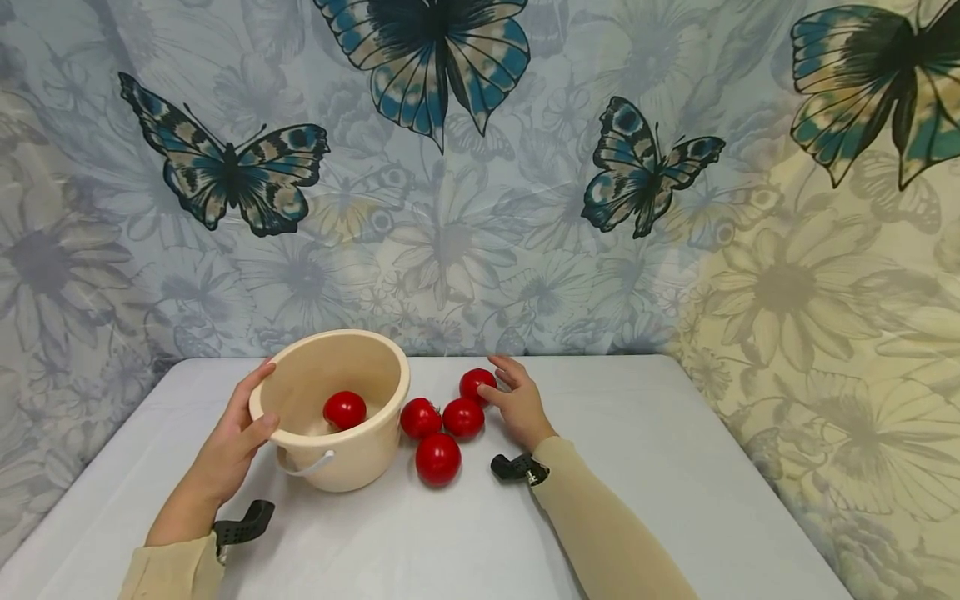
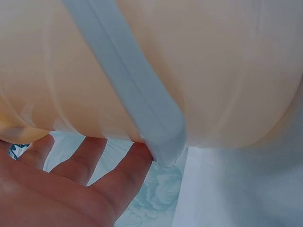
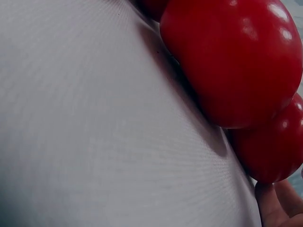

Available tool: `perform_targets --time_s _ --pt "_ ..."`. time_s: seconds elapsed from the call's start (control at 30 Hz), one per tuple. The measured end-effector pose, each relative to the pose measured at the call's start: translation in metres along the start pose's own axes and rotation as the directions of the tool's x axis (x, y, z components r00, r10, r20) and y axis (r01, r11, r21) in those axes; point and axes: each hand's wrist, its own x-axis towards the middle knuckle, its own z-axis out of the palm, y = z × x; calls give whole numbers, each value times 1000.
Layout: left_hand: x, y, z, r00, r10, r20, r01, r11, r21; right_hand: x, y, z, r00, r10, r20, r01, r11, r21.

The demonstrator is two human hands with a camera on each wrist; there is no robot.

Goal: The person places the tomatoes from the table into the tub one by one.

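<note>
My left hand grips the left rim of a cream bucket, thumb over the edge and fingers along the outside. In the left wrist view, its fingers lie against the bucket wall near a pale handle. One red tomato lies inside the bucket. My right hand is at the farthest tomato on the table, thumb in front of it and fingers spread behind. Close by sit more tomatoes: one in the middle, one beside the bucket and one nearest.
A white-covered table bears everything and ends at a patterned butterfly cloth behind. Black wrist straps are on both arms. The bucket tilts toward the camera.
</note>
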Motion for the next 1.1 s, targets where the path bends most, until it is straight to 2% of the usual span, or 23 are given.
perform_targets --time_s 0.23,0.57,0.8,0.97,1.03,1.1 --pt "-1 0 -1 1000 0 -6 0 1000 -1 0 0 4 1000 11 -2 -11 999 -30" --pt "-1 1 1 1000 -3 -2 3 1000 -10 -1 5 6 998 55 8 -53 986 -156" --pt "-1 1 1 1000 -9 -2 9 1000 -13 -1 6 8 999 37 -11 -38 980 -193" --pt "0 1 0 1000 -7 -4 7 1000 -5 -1 6 7 999 26 -34 -31 987 -159" --pt "0 1 0 1000 -6 -4 6 1000 -2 -1 5 5 998 37 -59 -44 993 -110" --pt "0 0 0 1000 -6 -5 6 1000 -2 -2 5 2 994 66 -86 -68 997 -21"
